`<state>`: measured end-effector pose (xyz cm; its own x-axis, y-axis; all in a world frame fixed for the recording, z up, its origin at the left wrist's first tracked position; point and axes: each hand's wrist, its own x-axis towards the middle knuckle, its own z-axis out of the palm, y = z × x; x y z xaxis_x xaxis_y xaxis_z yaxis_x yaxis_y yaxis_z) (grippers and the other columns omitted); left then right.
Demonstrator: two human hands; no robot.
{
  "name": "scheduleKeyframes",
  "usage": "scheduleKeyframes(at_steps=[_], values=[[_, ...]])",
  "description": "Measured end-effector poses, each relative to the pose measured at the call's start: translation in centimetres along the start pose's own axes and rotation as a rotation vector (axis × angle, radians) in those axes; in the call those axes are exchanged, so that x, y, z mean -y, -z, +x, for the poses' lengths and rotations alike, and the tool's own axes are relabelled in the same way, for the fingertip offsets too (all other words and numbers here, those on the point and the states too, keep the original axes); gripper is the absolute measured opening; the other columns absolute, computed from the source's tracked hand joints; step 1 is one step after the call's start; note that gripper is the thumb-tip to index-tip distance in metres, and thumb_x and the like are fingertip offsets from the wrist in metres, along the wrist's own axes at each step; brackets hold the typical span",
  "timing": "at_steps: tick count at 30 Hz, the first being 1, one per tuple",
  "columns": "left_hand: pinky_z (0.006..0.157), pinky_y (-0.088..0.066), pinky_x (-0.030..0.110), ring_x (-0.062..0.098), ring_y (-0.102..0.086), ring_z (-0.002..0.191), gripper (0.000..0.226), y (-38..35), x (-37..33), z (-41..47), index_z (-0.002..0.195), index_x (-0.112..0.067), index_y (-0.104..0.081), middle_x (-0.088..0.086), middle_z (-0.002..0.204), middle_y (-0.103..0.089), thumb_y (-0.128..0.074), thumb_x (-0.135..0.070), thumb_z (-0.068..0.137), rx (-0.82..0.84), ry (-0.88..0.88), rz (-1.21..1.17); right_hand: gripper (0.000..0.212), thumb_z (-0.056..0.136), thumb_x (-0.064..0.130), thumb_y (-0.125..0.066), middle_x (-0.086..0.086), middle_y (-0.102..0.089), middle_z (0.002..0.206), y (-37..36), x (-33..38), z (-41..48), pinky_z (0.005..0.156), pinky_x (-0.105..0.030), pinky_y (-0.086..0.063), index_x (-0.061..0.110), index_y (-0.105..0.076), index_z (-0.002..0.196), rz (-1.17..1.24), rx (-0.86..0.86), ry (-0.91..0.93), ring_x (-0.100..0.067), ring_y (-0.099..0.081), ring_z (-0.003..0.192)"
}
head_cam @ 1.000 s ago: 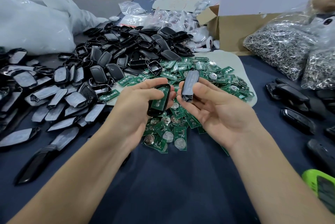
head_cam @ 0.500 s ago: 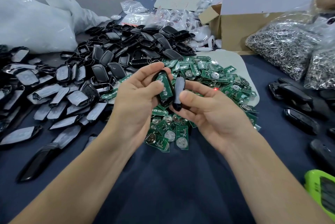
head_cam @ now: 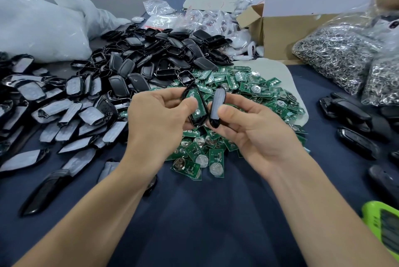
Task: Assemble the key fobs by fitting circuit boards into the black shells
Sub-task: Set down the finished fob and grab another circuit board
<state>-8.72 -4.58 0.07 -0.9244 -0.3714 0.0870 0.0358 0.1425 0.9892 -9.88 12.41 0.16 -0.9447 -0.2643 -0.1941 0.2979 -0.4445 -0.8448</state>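
So that the halves can close, the left grip (head_cam: 159, 115) holds the shell (head_cam: 204, 113), green board (head_cam: 194, 103) seated, just beside the cover (head_cam: 217, 104) pinched in the right grip (head_cam: 254, 132).

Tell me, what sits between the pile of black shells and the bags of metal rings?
A heap of green circuit boards on a pale sheet, seen in the head view.

Head view, downward over table (head_cam: 194, 223)
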Motion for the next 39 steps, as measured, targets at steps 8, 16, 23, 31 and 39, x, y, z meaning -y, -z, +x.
scheduleKeyframes(at_steps=[8, 16, 23, 31, 39], values=[[0.054, -0.062, 0.029, 0.015, -0.075, 0.056, 0.017, -0.2, -0.1, -0.4, 0.092, -0.03, -0.081, -0.008, 0.074, -0.079, -0.087, -0.017, 0.083, -0.002, -0.053, 0.087, 0.026, 0.081, 0.007, -0.081, -0.009, -0.08, 0.095, -0.2, -0.2, -0.1, 0.079, -0.029, -0.063, 0.013, -0.075, 0.106, -0.215, -0.044, 0.075, -0.019, -0.076, 0.085], [0.054, -0.059, 0.02, 0.011, -0.077, 0.063, 0.045, -0.9, -0.7, -1.2, 0.065, -0.047, -0.077, -0.01, 0.071, -0.078, -0.08, -0.009, 0.089, 0.08, -0.073, -0.023, 0.03, 0.08, 0.001, -0.084, 0.003, -0.081, 0.091, -0.7, -1.0, -0.3, 0.08, -0.03, -0.062, 0.02, -0.078, 0.103, -0.455, -0.12, 0.255, -0.014, -0.079, 0.088], [0.069, -0.062, 0.024, 0.015, -0.079, 0.086, 0.027, -0.9, -0.2, -1.3, 0.104, -0.022, -0.079, 0.0, 0.092, -0.082, -0.068, 0.002, 0.096, 0.263, 0.024, -0.158, 0.033, 0.073, 0.006, -0.089, 0.01, -0.081, 0.087, -0.4, -1.1, -0.2, 0.081, -0.03, -0.062, 0.026, -0.081, 0.098, -0.576, -0.2, 0.347, -0.006, -0.077, 0.086], [0.072, -0.062, 0.027, 0.022, -0.079, 0.088, 0.046, 0.5, -0.2, 0.0, 0.125, -0.015, -0.073, 0.011, 0.102, -0.08, -0.075, 0.007, 0.084, 0.369, 0.111, -0.251, 0.037, 0.072, -0.001, -0.088, 0.009, -0.081, 0.086, -0.5, -0.7, -0.4, 0.084, -0.029, -0.062, 0.027, -0.081, 0.095, -0.605, -0.138, 0.406, -0.006, -0.077, 0.088], [0.072, -0.062, 0.027, 0.023, -0.079, 0.094, 0.044, 0.7, -0.2, -0.2, 0.125, -0.016, -0.072, 0.008, 0.108, -0.081, -0.07, 0.009, 0.088, 0.413, 0.026, -0.295, 0.04, 0.07, 0.0, -0.088, 0.013, -0.08, 0.087, -0.6, -0.5, -0.6, 0.085, -0.025, -0.061, 0.029, -0.082, 0.097, -0.668, -0.154, 0.462, -0.002, -0.076, 0.087]])
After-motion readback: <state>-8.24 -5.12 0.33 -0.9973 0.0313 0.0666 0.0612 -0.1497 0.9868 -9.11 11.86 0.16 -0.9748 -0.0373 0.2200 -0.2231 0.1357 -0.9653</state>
